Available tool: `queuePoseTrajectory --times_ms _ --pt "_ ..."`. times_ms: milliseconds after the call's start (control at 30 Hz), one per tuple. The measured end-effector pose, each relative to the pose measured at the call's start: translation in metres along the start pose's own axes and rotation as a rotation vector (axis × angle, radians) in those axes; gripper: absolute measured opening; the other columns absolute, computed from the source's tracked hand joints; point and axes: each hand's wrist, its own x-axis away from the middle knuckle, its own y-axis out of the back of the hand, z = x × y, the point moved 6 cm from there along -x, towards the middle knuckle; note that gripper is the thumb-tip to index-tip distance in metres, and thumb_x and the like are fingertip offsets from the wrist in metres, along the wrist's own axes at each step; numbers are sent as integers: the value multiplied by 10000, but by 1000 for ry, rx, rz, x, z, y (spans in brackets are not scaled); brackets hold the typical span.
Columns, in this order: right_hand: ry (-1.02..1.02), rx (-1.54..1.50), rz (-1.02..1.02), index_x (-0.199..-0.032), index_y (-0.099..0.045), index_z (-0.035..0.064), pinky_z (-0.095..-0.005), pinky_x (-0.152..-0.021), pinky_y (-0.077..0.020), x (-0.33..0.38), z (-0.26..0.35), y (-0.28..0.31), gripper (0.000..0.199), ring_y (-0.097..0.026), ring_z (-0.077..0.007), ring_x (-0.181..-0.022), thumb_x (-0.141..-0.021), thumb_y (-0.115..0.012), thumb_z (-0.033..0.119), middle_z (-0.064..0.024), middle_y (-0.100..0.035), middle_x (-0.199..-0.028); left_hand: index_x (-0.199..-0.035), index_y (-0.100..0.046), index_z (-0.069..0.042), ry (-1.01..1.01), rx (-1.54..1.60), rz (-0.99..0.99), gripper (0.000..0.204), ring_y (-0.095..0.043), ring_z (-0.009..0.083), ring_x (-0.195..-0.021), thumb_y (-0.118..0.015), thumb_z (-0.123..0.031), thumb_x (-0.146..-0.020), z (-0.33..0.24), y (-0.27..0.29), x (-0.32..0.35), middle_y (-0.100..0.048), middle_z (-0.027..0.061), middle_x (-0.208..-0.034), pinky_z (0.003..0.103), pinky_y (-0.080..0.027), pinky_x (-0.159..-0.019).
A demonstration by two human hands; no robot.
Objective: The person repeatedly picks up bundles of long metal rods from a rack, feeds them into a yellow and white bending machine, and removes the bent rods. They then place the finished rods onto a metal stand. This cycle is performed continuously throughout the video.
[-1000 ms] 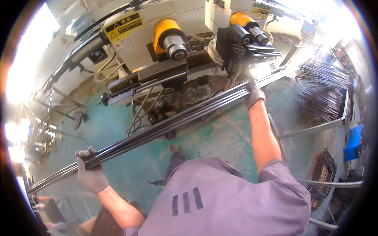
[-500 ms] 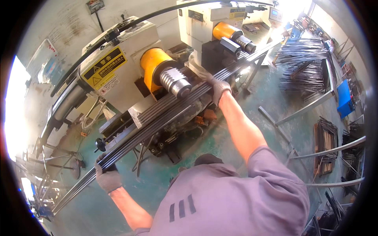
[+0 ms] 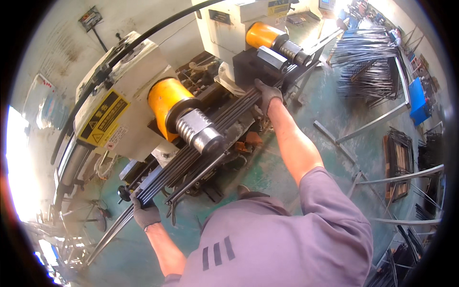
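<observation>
A bundle of several long, dark metal rods (image 3: 165, 173) slopes from the lower left up to the upper right, along the front of a pale machine (image 3: 119, 86). My left hand (image 3: 146, 213), in a grey glove, is closed round the bundle near its lower left stretch. Farther up, my gloved right hand (image 3: 267, 98) grips the rods, its fingers partly hidden behind them. Between my hands, a grooved steel roller (image 3: 198, 130) on an orange housing (image 3: 173, 103) juts over the bundle and hides part of it. A dark bar (image 3: 198, 177) lies nearer me, apart from the bundle.
A second orange housing (image 3: 264, 34) with a grooved roller stands farther right. Stacked metal bars (image 3: 366, 50) lie at the upper right, near a blue box (image 3: 417, 105). Metal frame rails (image 3: 373, 123) cross the right side. A black hand knob (image 3: 123, 193) sits by my left hand.
The rods have moved in toward the machine, now passing under the near roller. Both hands have moved with them. My view has shifted, so the machine appears farther left.
</observation>
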Motion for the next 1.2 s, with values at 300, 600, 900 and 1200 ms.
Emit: queuePoseTrajectory --times_ms 300,600,900,1200 --pt "-30 -37 -32 -1187 -719 13 -451 -857 -613 63 -64 -41 364 -725 -252 -979 -889 -868 161 -95 -750 -1128 -1350 -636 57 41 -117 6 344 -650 317 -1258 -561 -164 -1098 23 -21 16 -693 186 -1333 464 -489 -1162" --pt "43 41 -13 -1357 -654 -66 -443 -980 -555 -9 -28 6 744 -687 -323 -1137 -838 -897 408 -162 -716 -1309 -1302 -649 49 -314 -782 104 311 -671 314 -1224 -596 -168 -1086 -26 18 -18 -711 175 -1291 473 -519 -1122" --pt "-53 -100 192 -1371 -630 -6 -468 -835 -604 105 -96 -66 582 -717 -293 -1013 -886 -889 185 -117 -726 -1209 -1211 -665 40 -90 1 6 271 -677 333 -1195 -619 -191 -1078 4 3 7 -725 170 -1203 502 -540 -1114" --pt "-380 -154 260 -1431 -629 82 -528 -1177 -426 86 -83 -73 443 -592 -345 -1335 -1104 -527 363 -125 -670 -1425 -1328 -615 35 195 267 121 415 -595 382 -1312 -563 -310 -1104 1 3 32 -665 207 -1346 544 -423 -1201"
